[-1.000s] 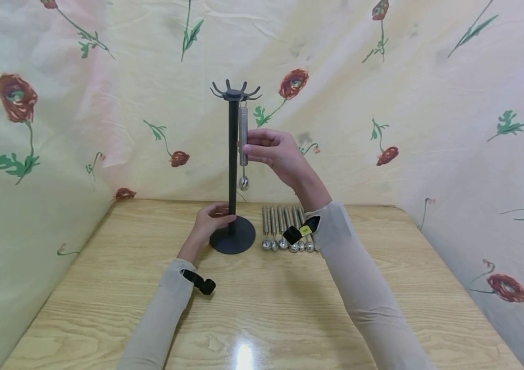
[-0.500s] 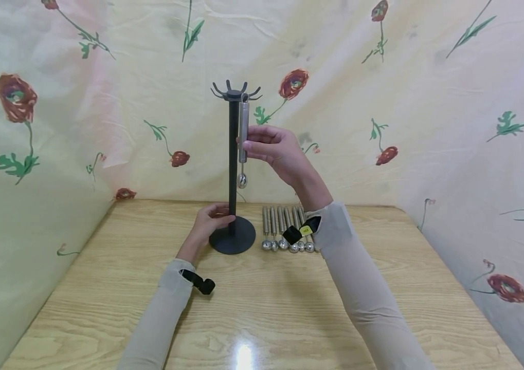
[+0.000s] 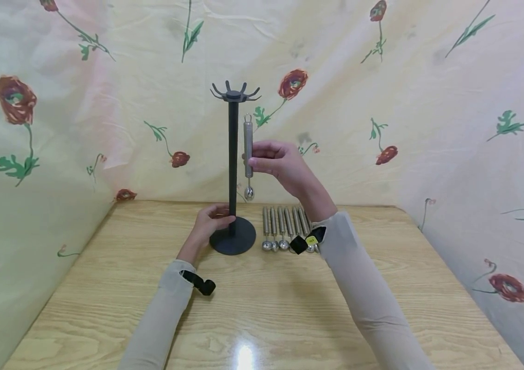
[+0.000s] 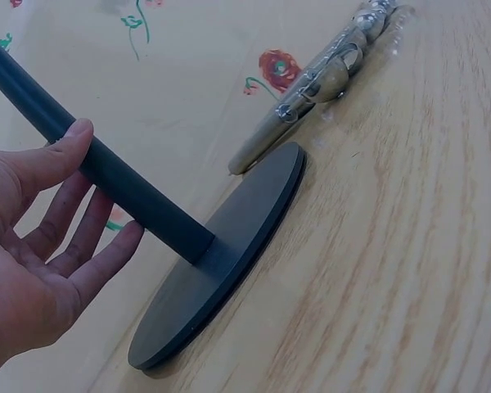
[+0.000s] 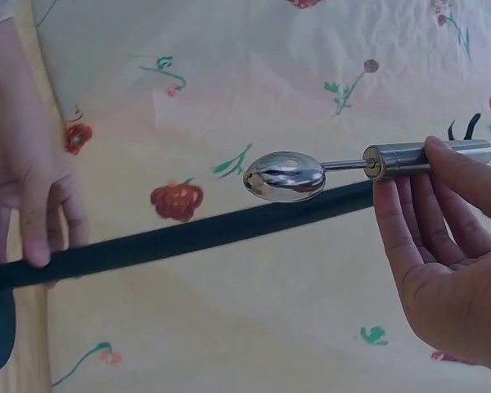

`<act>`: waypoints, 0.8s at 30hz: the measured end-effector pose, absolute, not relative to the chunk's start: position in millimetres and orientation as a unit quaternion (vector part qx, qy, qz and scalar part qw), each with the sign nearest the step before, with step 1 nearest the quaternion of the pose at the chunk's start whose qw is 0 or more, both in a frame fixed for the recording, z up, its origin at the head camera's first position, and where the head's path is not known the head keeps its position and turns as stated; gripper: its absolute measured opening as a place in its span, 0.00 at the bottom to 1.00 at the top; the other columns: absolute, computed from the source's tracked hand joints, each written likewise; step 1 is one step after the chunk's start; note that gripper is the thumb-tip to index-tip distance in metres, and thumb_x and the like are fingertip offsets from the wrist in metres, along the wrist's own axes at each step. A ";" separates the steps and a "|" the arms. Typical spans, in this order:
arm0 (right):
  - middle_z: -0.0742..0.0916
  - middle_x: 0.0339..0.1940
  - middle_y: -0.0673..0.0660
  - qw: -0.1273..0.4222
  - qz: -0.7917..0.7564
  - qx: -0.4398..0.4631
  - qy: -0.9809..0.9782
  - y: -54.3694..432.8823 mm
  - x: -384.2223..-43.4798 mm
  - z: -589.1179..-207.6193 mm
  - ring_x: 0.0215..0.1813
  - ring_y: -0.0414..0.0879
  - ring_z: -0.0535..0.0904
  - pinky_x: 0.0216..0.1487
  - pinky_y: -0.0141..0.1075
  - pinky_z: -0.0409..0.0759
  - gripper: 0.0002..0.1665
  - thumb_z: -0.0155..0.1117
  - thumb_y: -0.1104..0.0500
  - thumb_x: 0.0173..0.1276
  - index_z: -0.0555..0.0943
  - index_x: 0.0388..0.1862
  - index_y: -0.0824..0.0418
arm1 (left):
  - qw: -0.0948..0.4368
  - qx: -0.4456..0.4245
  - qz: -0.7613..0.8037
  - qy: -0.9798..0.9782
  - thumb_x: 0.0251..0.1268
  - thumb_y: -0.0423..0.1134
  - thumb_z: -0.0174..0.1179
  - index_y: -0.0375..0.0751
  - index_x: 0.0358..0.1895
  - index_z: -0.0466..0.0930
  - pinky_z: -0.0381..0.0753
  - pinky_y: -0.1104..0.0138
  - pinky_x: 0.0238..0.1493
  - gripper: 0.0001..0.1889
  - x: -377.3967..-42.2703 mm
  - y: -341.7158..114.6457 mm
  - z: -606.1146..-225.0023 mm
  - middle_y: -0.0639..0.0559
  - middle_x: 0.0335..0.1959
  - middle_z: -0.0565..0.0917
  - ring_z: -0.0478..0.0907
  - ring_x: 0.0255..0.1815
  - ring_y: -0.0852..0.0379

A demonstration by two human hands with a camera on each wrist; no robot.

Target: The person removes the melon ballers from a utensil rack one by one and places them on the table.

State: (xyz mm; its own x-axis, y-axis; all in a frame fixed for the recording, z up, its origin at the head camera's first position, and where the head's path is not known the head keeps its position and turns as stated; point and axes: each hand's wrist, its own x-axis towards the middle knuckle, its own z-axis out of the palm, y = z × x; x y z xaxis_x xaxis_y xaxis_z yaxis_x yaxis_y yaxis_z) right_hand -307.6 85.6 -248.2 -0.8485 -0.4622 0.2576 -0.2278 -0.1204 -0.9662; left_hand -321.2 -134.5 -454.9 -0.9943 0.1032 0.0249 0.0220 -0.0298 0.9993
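In my right hand (image 3: pixel 285 167), thumb and fingers pinch the steel handle of a melon baller (image 3: pixel 249 149). It hangs upright just right of the black stand's pole, with its wire loop on top, below the hooks and apart from them. Its shiny oval scoop (image 5: pixel 285 176) shows in the right wrist view. My left hand (image 3: pixel 208 222) holds the pole of the black hook stand (image 3: pixel 233 159) low down; thumb and fingers lie around it (image 4: pixel 143 192) in the left wrist view.
A row of several more melon ballers (image 3: pixel 282 226) lies right of the stand's round base (image 3: pixel 238 244), scoops toward me, partly behind my right wrist. The stand's hooks (image 3: pixel 234 93) fan out at the top. Flowered cloth (image 3: pixel 345 103) walls the wooden table (image 3: pixel 224 318) behind and at both sides.
The melon baller's loop was up at the hooks, rising slightly half a second ago. Now my right hand has brought it down and a little right, away from them. My left hand stays put.
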 end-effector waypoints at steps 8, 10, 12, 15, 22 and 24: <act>0.91 0.41 0.51 0.092 -0.686 -0.209 0.691 110.6 -313.8 -276.4 0.45 0.44 0.87 0.54 0.34 0.87 0.14 0.66 0.69 0.70 0.84 0.54 0.65 | 0.027 0.044 0.718 0.694 0.64 0.31 0.69 0.35 0.63 0.79 0.89 0.65 0.50 0.23 -321.3 -134.6 -455.0 0.48 0.48 0.85 0.84 0.45 0.61; 0.90 0.41 0.51 0.097 -0.685 -0.199 0.694 118.8 -315.5 -284.6 0.45 0.43 0.87 0.54 0.34 0.87 0.14 0.65 0.69 0.71 0.83 0.54 0.65 | 0.027 0.043 0.719 0.693 0.64 0.30 0.69 0.35 0.63 0.79 0.89 0.66 0.50 0.23 -321.3 -134.2 -455.1 0.49 0.47 0.84 0.84 0.45 0.61; 0.90 0.42 0.50 0.102 -0.683 -0.193 0.697 127.0 -317.2 -292.8 0.45 0.42 0.87 0.55 0.33 0.87 0.14 0.65 0.69 0.71 0.82 0.55 0.66 | 0.027 0.043 0.720 0.692 0.64 0.30 0.69 0.35 0.63 0.79 0.89 0.67 0.50 0.23 -321.3 -134.0 -454.9 0.50 0.47 0.84 0.84 0.45 0.61; 0.90 0.42 0.50 0.106 -0.679 -0.180 0.703 139.1 -319.6 -305.1 0.46 0.42 0.87 0.56 0.34 0.87 0.15 0.64 0.69 0.72 0.81 0.56 0.67 | 0.028 0.043 0.721 0.691 0.64 0.30 0.69 0.34 0.63 0.79 0.89 0.66 0.50 0.23 -321.1 -133.8 -454.8 0.49 0.47 0.84 0.84 0.45 0.61; 0.89 0.44 0.49 0.106 -0.668 -0.151 0.721 168.9 -325.5 -329.9 0.47 0.41 0.87 0.57 0.34 0.86 0.18 0.64 0.68 0.72 0.79 0.60 0.69 | 0.029 0.042 0.718 0.694 0.64 0.30 0.69 0.35 0.63 0.79 0.89 0.64 0.52 0.23 -320.6 -133.8 -454.4 0.49 0.48 0.84 0.84 0.46 0.61; 0.89 0.44 0.48 0.105 -0.665 -0.140 0.726 177.5 -325.8 -335.9 0.46 0.41 0.87 0.57 0.34 0.86 0.20 0.64 0.68 0.72 0.77 0.61 0.71 | 0.030 0.042 0.718 0.694 0.64 0.31 0.69 0.35 0.63 0.79 0.88 0.63 0.53 0.23 -320.7 -133.6 -454.7 0.49 0.48 0.84 0.84 0.46 0.61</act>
State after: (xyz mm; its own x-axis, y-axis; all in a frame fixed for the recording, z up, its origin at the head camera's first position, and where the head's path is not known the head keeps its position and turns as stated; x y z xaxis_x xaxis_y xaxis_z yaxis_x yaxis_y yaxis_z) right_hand -325.8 177.5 -335.9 -0.9386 -0.3435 0.0338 -0.0638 0.0763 -0.9950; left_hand -320.7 -133.6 -454.7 -0.9947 0.1011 0.0196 0.0162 -0.0341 0.9993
